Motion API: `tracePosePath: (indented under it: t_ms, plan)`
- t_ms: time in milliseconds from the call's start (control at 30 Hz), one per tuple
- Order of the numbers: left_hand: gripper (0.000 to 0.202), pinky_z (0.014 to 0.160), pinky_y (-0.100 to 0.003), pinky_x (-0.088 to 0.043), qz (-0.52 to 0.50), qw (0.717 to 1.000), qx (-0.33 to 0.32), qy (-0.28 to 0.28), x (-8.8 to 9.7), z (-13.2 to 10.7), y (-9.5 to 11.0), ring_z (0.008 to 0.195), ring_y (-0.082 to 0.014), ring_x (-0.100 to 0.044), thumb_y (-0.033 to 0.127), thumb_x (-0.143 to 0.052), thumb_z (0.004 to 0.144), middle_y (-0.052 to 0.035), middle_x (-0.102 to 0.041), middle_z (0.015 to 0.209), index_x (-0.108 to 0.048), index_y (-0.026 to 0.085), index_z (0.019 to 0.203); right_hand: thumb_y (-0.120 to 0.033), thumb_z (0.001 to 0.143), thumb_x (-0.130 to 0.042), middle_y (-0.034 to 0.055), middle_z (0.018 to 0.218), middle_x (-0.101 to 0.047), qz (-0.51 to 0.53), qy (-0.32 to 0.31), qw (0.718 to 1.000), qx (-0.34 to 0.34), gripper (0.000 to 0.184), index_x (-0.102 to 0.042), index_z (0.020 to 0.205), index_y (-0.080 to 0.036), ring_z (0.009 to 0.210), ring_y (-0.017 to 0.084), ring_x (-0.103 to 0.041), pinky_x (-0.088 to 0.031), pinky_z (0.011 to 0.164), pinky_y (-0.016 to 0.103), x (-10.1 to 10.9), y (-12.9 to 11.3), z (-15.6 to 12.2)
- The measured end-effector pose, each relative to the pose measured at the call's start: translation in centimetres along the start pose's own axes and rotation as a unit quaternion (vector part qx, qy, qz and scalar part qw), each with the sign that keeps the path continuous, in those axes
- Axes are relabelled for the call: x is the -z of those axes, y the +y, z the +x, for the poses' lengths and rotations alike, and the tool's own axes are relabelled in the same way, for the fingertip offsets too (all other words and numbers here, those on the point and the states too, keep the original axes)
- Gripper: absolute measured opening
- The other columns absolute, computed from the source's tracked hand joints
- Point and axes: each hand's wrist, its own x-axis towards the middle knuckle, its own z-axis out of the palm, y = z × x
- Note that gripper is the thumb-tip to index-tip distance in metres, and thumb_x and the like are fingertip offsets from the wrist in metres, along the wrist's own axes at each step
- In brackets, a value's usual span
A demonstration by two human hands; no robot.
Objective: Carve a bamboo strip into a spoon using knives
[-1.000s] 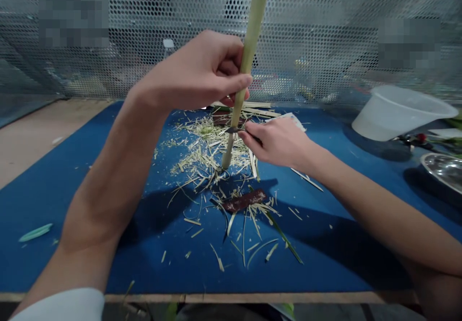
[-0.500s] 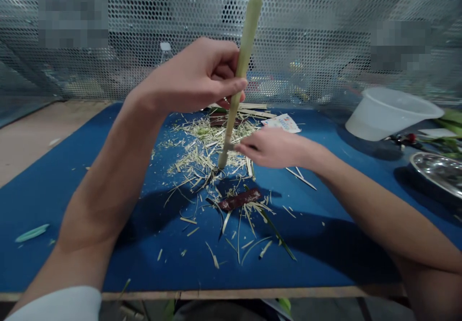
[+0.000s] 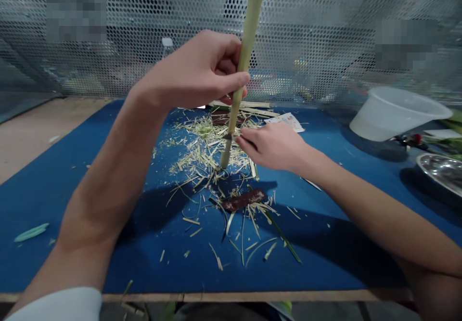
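Note:
My left hand (image 3: 197, 73) is closed round a long pale green stalk (image 3: 246, 42), holding it upright with its lower end on the blue mat (image 3: 72, 176). My right hand (image 3: 276, 147) is closed on a small knife (image 3: 231, 137), whose blade lies against the stalk's lower part. A heap of pale shavings (image 3: 205, 152) surrounds the foot of the stalk. A dark reddish strip (image 3: 242, 199) lies among the shavings nearer me.
A perforated metal screen (image 3: 325, 37) stands behind the mat. At the right are a white plastic tub (image 3: 393, 114) and a metal dish (image 3: 442, 169). A printed card (image 3: 288, 120) and flat pale strips (image 3: 252, 105) lie at the back. A small green sliver (image 3: 31, 233) rests at left.
My right hand with the knife slid down the stalk and has come back up a little. The left hand keeps the stalk upright, with slight tilting.

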Motion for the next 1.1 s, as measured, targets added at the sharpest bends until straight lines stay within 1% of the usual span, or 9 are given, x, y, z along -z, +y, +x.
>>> tracePosePath:
  t_ms: [100, 233, 300, 433, 500, 567, 667, 733, 1100]
  plan:
    - [0.013, 0.067, -0.032, -0.063, -0.009, 1.0, 0.008, 0.0, 0.0, 0.0, -0.2, 0.083, -0.0197, -0.074, 0.021, -0.062, 0.089, -0.0093, -0.073, 0.085, -0.064, 0.009, 0.094, -0.046, 0.098, -0.021, 0.0004, 0.056, -0.052, 0.003, -0.029, 0.999, 0.017, 0.049, -0.061, 0.085, -0.02, 0.044, 0.01, -0.023, -0.013, 0.054, 0.03, -0.5, 0.0, 0.1]
    - [0.013, 0.067, -0.031, -0.063, 0.004, 1.0, -0.007, -0.005, 0.0, 0.0, -0.2, 0.081, -0.019, -0.074, 0.02, -0.061, 0.089, -0.009, -0.073, 0.084, -0.065, 0.009, 0.094, -0.048, 0.098, -0.019, 0.0023, 0.061, -0.056, 0.035, 0.051, 0.998, -0.006, 0.051, -0.06, 0.087, -0.02, 0.048, 0.011, -0.032, -0.015, 0.053, 0.03, 0.2, 0.4, 0.2]
    - [0.012, 0.066, -0.03, -0.063, 0.009, 1.0, -0.013, -0.001, 0.0, 0.0, -0.3, 0.081, -0.0184, -0.074, 0.019, -0.061, 0.089, -0.0089, -0.073, 0.084, -0.065, 0.009, 0.093, -0.048, 0.098, -0.02, 0.0025, 0.061, -0.056, 0.038, 0.068, 0.997, -0.015, 0.051, -0.06, 0.085, -0.02, 0.048, 0.012, -0.033, -0.016, 0.053, 0.031, 0.2, 0.7, 0.3]
    - [0.013, 0.066, -0.029, -0.062, 0.012, 1.0, -0.007, 0.007, 0.1, 0.0, -0.4, 0.081, -0.0184, -0.074, 0.02, -0.061, 0.088, -0.0096, -0.073, 0.085, -0.064, 0.008, 0.094, -0.047, 0.097, -0.023, 0.0006, 0.053, -0.049, 0.026, -0.034, 0.999, 0.026, 0.049, -0.061, 0.079, -0.02, 0.043, 0.011, -0.027, -0.015, 0.053, 0.031, -1.0, 0.5, 0.2]
    - [0.013, 0.065, -0.027, -0.061, 0.008, 1.0, -0.005, 0.006, 0.1, 0.0, -0.5, 0.08, -0.0178, -0.073, 0.019, -0.061, 0.088, -0.0096, -0.073, 0.084, -0.064, 0.008, 0.093, -0.046, 0.097, -0.024, 0.0004, 0.053, -0.049, 0.024, -0.063, 0.997, 0.049, 0.048, -0.061, 0.08, -0.021, 0.043, 0.011, -0.026, -0.016, 0.053, 0.031, -1.3, 0.3, 0.2]
    - [0.012, 0.063, -0.025, -0.06, 0.013, 1.0, -0.012, 0.006, 0.2, 0.0, -0.5, 0.078, -0.0169, -0.073, 0.019, -0.061, 0.088, -0.0085, -0.072, 0.082, -0.064, 0.008, 0.091, -0.047, 0.097, -0.023, 0.0005, 0.055, -0.05, 0.029, -0.034, 0.998, 0.035, 0.048, -0.06, 0.081, -0.021, 0.044, 0.011, -0.028, -0.016, 0.053, 0.03, -1.0, 0.3, 0.2]
    - [0.011, 0.065, -0.026, -0.06, 0.017, 1.0, -0.023, 0.004, 0.2, 0.0, -0.5, 0.08, -0.0166, -0.073, 0.02, -0.061, 0.089, -0.007, -0.072, 0.081, -0.064, 0.009, 0.09, -0.047, 0.098, -0.021, 0.0017, 0.06, -0.053, 0.048, 0.061, 0.997, -0.01, 0.049, -0.059, 0.083, -0.02, 0.048, 0.012, -0.033, -0.019, 0.054, 0.03, -0.2, 0.6, 0.2]
    - [0.011, 0.067, -0.028, -0.061, 0.016, 1.0, -0.021, 0.003, 0.1, 0.0, -0.5, 0.081, -0.0169, -0.073, 0.02, -0.061, 0.089, -0.0065, -0.072, 0.081, -0.063, 0.01, 0.091, -0.047, 0.098, -0.021, 0.0016, 0.06, -0.053, 0.048, 0.076, 0.996, -0.014, 0.049, -0.058, 0.083, -0.02, 0.048, 0.012, -0.032, -0.018, 0.053, 0.03, 0.1, 0.9, 0.2]
    - [0.011, 0.067, -0.028, -0.062, -0.003, 1.0, -0.01, 0.001, -0.2, 0.0, 0.0, 0.08, -0.017, -0.073, 0.019, -0.06, 0.089, -0.0086, -0.072, 0.083, -0.063, 0.008, 0.091, -0.049, 0.097, -0.019, 0.0016, 0.056, -0.051, 0.023, 0.009, 1.0, 0.005, 0.055, -0.063, 0.086, -0.019, 0.045, 0.013, -0.029, -0.015, 0.054, 0.031, 0.5, 1.3, 0.1]
